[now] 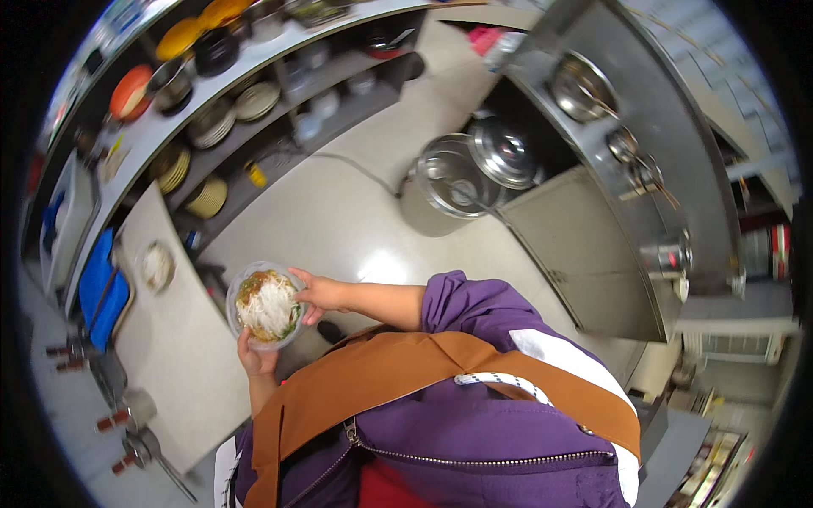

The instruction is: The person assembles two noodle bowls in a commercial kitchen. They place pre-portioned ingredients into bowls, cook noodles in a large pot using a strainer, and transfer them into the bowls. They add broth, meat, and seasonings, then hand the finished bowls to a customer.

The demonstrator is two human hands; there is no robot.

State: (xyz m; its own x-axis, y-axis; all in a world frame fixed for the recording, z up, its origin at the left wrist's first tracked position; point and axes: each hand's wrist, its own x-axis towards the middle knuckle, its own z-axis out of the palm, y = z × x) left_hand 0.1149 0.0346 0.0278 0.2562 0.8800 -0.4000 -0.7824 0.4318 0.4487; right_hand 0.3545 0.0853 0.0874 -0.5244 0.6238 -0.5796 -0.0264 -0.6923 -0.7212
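Both my hands grip a round, clear plastic bowl (272,345) in front of my waist, just beyond the right edge of the white tabletop (179,372). White shredded food (269,309) sits on top inside it, with brownish sauce and green bits around the sides. My left hand (257,359) is closed on the near left rim. The fingers and thumb of my right hand (317,294) pinch the right rim. The bowl hides part of my fingers. On the tabletop, to the left, rests a small clear dish (170,256) with a white lump in it.
A large steel pot (425,212) stands on the floor ahead, its lid (505,154) leaning beside it. Stacked plates (212,123) fill shelves at the far left. A steel counter (669,110) with pans runs along the right. Handled saucepans (135,406) line the table's left.
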